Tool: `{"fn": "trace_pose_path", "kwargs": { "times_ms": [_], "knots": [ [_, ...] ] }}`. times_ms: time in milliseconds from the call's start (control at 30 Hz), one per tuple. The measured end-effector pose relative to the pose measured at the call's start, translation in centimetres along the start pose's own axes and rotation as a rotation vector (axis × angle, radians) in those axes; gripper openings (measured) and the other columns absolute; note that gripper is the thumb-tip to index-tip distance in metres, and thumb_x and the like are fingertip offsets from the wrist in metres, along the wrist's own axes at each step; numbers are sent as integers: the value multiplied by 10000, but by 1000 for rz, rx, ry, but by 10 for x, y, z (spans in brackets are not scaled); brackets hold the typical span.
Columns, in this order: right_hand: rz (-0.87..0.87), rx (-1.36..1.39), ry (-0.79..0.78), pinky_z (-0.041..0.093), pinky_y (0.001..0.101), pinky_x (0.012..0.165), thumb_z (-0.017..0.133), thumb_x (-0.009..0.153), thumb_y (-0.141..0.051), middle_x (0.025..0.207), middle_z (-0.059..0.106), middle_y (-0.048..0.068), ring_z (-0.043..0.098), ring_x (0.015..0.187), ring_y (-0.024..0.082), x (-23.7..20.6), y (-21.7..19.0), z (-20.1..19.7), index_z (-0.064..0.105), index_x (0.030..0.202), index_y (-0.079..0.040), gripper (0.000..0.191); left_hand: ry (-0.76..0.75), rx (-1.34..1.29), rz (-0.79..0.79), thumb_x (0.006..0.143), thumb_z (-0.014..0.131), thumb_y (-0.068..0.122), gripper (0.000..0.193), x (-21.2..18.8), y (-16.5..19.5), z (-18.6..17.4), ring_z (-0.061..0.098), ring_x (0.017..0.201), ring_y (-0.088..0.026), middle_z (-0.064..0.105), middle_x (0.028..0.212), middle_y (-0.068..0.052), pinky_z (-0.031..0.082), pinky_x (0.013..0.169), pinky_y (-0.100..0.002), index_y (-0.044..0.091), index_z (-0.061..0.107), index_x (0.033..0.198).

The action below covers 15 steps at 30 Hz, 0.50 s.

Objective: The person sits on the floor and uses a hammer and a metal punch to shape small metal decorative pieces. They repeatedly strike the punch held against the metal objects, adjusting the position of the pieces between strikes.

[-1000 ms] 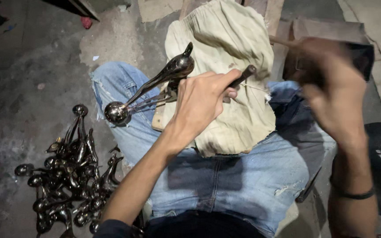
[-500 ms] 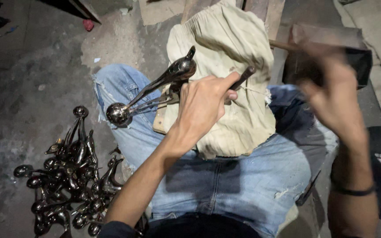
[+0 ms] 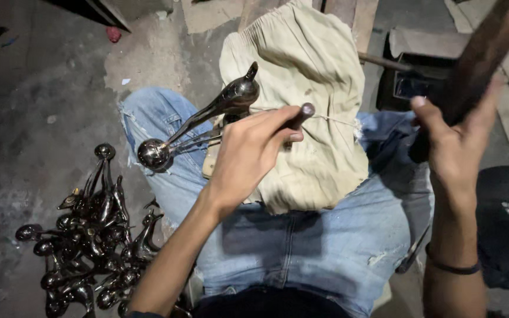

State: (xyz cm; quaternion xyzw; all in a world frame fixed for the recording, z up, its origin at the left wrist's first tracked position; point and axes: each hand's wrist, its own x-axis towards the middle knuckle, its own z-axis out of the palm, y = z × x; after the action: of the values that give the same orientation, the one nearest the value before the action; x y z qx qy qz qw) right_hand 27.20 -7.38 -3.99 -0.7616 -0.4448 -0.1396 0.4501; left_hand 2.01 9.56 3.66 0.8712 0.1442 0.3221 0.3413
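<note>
Head view: the left hand (image 3: 248,156) is closing its fingers around a thin rod (image 3: 301,113) and pinning a shiny metal piece (image 3: 207,118), whose long axis is slanting from near-left to far-right across the cloth (image 3: 313,76) on the lap. The right hand (image 3: 458,147), farther right, is gripping a dark handle (image 3: 478,59).

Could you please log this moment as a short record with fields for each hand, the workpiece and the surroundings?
Left hand: left hand grips a dark rod over the beige cloth
Right hand: right hand raised, gripping a blurred dark handle
Workpiece: shiny bird-shaped metal piece on the lap
Floor, at the person's left: pile of similar metal pieces
Clothing: blue jeans
</note>
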Motion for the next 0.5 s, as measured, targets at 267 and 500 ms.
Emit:
{"fn": "trace_pose_path", "kwargs": {
  "times_ms": [267, 500],
  "knots": [
    [293, 521, 55, 456, 268, 1105, 738, 1043, 120, 1396, 496, 85, 528, 1218, 148, -59, 19, 1, 342, 1590, 16, 683, 39, -224, -63, 981, 680, -22, 71, -2, 15, -34, 714, 635, -113, 786, 931, -102, 596, 529, -227, 14, 712, 1033],
    [415, 540, 163, 532, 230, 759, 713, 1083, -47, 1426, 506, 119, 562, 931, 132, -73, 9, 5, 258, 1580, 2, 676, 261, -553, 13, 1108, 701, 67, 150, -10, 7, -74, 773, 958, -198, 734, 1034, -102, 696, 929, -379, 43, 625, 1235]
  ]
}}
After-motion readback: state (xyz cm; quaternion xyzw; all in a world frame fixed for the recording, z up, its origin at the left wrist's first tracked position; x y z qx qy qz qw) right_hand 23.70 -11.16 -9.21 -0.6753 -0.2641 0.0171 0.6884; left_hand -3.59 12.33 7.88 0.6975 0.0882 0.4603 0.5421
